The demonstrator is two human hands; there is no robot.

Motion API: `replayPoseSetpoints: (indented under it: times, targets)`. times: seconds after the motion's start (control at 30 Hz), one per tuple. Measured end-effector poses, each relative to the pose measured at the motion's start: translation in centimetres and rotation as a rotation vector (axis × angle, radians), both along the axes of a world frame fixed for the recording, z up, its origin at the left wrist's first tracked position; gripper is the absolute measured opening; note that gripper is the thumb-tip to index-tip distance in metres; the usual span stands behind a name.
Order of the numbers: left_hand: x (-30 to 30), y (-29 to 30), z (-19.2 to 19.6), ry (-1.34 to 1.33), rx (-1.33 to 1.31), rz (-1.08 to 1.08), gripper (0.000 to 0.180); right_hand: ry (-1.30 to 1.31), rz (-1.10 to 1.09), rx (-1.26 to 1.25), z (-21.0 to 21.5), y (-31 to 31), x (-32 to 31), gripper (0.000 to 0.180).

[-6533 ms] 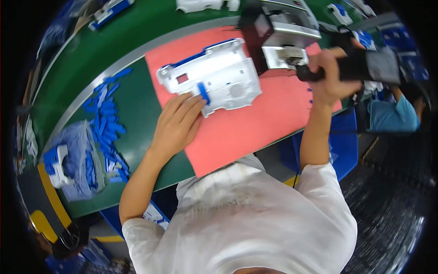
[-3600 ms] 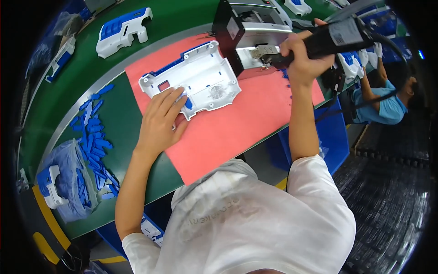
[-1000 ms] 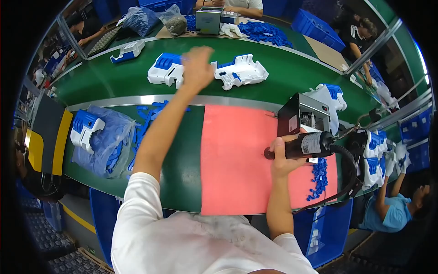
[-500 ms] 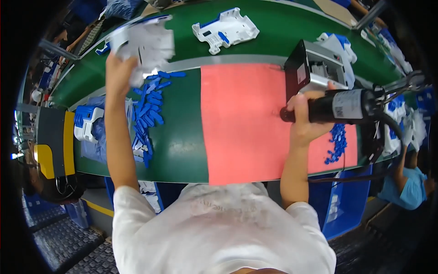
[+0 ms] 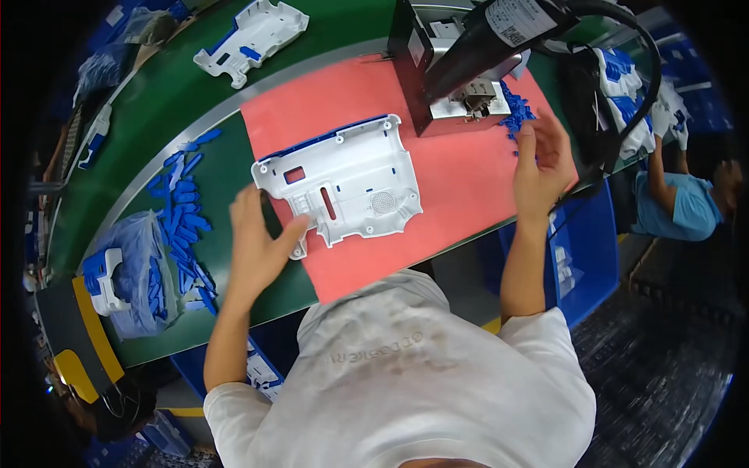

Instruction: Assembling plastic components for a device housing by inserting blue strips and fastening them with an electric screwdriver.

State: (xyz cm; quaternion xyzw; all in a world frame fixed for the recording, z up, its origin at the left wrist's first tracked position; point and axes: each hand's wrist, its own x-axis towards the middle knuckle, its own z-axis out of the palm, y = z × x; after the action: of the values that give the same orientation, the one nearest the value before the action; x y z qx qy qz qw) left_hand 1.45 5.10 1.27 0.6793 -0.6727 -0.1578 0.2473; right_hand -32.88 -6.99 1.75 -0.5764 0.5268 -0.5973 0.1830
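A white plastic housing shell [image 5: 355, 183] with a blue strip along its far edge lies hollow side up on the red mat [image 5: 390, 253]. My left hand [image 5: 261, 242] is at its left end, thumb and fingers spread, the thumb close to the shell's near-left corner; whether it touches is hard to tell. My right hand [image 5: 544, 168] hovers beside a pile of small blue pieces [image 5: 515, 109], fingers loosely curled and apart from the thumb, with nothing visible in them. A black cylindrical power tool [image 5: 484, 51], apparently an electric screwdriver, slants above a metal-fronted box [image 5: 468, 109].
Long blue strips [image 5: 183, 210] are heaped on the left, next to a plastic bag [image 5: 144, 242] and a blue-and-white part [image 5: 103, 281]. Another white shell [image 5: 253, 39] sits on the green belt [image 5: 164, 74]. A co-worker in a blue shirt [image 5: 679, 203] is at the far right.
The white shell in my left hand has come down onto the red mat. My right hand has let go of the black tool and moved to the small blue pieces. The view has turned.
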Motion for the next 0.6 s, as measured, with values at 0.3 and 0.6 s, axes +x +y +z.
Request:
replayPoseSetpoints:
  times: [0.3,0.6]
  targets:
    - [11.2,1.5,1.6,-0.531,-0.099,-0.011,0.036,1.082,0.07,0.412,-2.1,-1.6,-8.6,0.022]
    - [11.8,2.8,0.9,-0.494,-0.189,0.023,0.016,0.724,0.234,0.558,0.1,-0.7,-5.9,0.026]
